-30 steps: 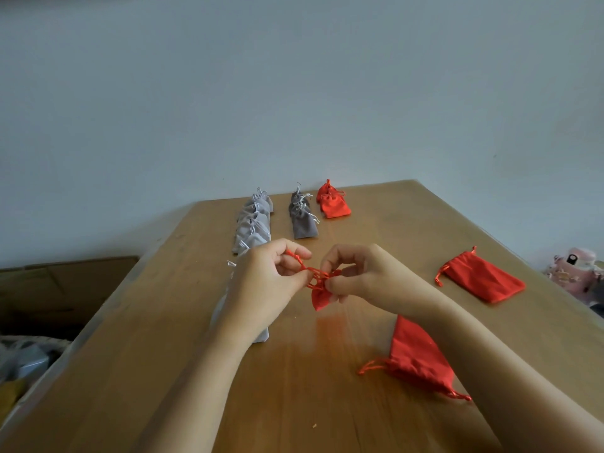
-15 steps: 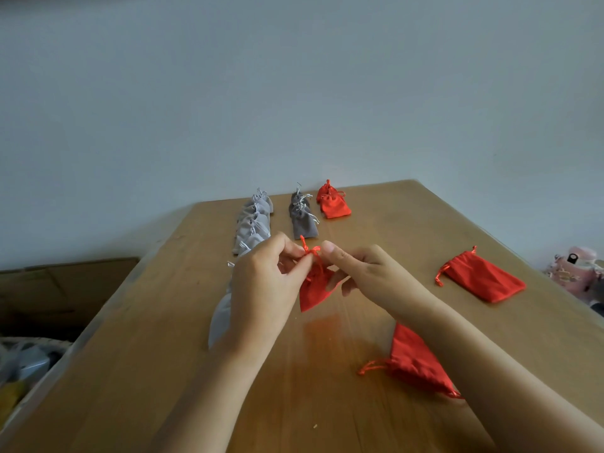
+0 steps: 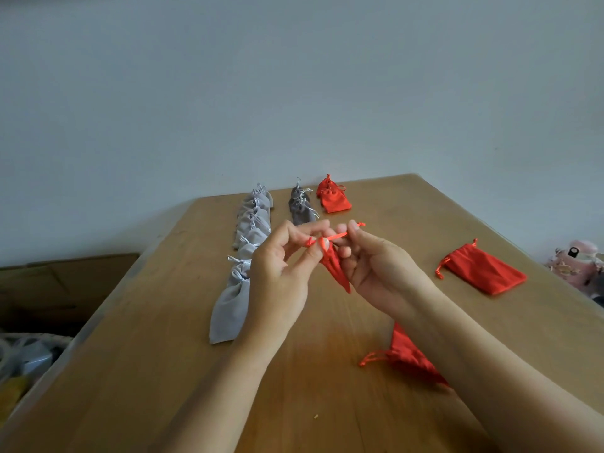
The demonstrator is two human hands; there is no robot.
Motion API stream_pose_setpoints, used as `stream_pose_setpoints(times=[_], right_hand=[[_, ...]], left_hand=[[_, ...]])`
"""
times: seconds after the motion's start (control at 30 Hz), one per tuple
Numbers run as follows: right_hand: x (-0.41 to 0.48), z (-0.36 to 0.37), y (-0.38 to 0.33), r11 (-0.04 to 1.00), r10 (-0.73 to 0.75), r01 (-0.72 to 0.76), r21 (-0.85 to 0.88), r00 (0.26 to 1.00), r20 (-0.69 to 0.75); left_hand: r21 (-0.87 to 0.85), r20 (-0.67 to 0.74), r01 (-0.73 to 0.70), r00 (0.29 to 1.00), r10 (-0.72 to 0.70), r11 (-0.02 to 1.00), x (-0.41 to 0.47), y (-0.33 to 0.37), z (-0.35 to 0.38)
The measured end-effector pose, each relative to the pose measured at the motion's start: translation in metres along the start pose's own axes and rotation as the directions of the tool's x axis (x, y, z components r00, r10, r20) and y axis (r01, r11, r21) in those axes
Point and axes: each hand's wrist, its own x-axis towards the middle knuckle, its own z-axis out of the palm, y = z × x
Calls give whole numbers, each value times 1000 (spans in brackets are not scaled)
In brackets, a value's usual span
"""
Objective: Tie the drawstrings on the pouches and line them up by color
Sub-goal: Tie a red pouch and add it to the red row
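From here I see the drawstring (image 3: 336, 237) now pulled taut between the left hand (image 3: 277, 273) and the right hand (image 3: 379, 269), both pinching it; the red pouch (image 3: 335, 269) hangs cinched above the table's (image 3: 425, 223) middle, so the knot is probably tightening; fingers hide the knot itself; the right forearm half covers a second red pouch (image 3: 408, 354).

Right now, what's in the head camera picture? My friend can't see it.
The left hand and right hand pinch the cord of a red pouch above a wooden table. Beyond lie a light grey row, a dark grey row and a red row of pouches; two loose red pouches lie at right.
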Motion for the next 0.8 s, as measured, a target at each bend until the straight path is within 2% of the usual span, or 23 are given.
stream_pose_setpoints(times=[0.07,0.13,0.23,0.3,0.37,0.43,0.53,0.63,0.8], right_hand=[[-1,2,-1,991,32,-28,134,999,-24],[-1,4,0,986,29,-23,162,999,-35],[0,2,-2,994,9,-5,112,999,-32],[1,-1,-5,996,6,-2,86,999,-42],[2,-4,-5,996,18,-12,90,998,-66],[3,-4,-4,996,25,-19,83,997,-79],[4,-5,-4,998,16,-12,54,997,-73],[5,-8,-6,998,-27,23,-53,998,-58],[3,-5,-1,957,-107,108,-270,994,20]], left_hand=[[-146,6,79,997,-79,986,-1,3,2],[-161,28,71,997,-68,984,-1,7,1],[58,88,-52,995,47,997,-2,9,-3],[218,98,-113,991,93,969,-2,8,-6],[329,94,-131,990,106,935,-2,7,-6],[383,75,-91,995,67,919,-1,5,-7],[225,51,72,995,-85,972,4,4,-10],[19,31,229,973,-229,973,8,6,-12],[-133,21,262,965,-262,956,7,12,-9]])
